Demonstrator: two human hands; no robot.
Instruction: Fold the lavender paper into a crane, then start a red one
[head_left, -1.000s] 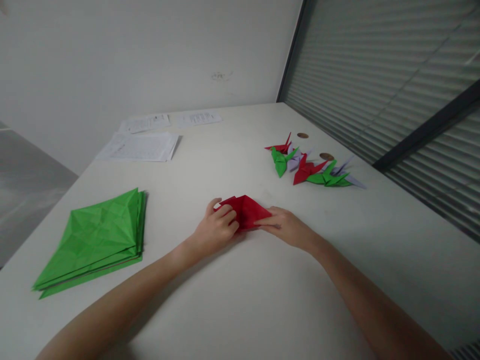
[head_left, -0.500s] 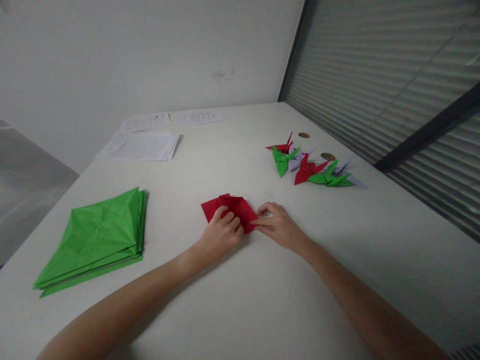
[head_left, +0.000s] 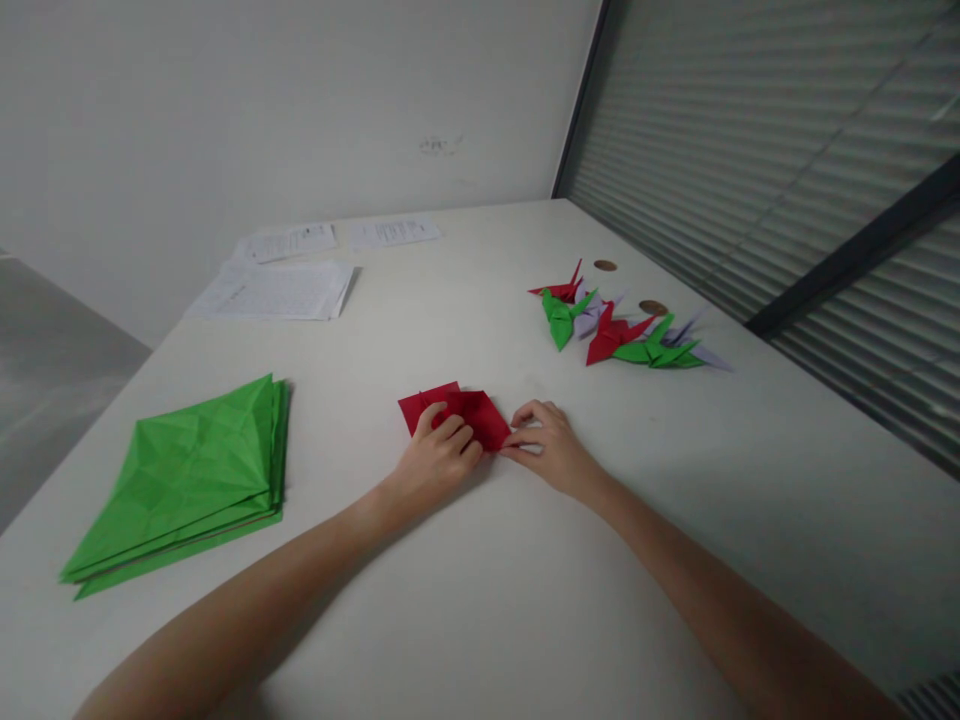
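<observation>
A folded red paper (head_left: 466, 409) lies flat on the white table (head_left: 525, 580) in front of me. My left hand (head_left: 433, 462) rests on its near left part, fingers curled and pressing it down. My right hand (head_left: 547, 448) pinches the paper's right corner with fingers together. Both forearms reach in from the bottom edge.
A stack of creased green sheets (head_left: 184, 480) lies at the left. Several finished paper cranes in red, green and lilac (head_left: 619, 330) sit at the right near two round table holes (head_left: 652, 307). Printed white papers (head_left: 277, 290) lie at the back. A slatted window runs along the right.
The red paper was folded flatter and shifted left, with a flap now showing at its left. My right hand moved left from the paper's right tip to its new corner.
</observation>
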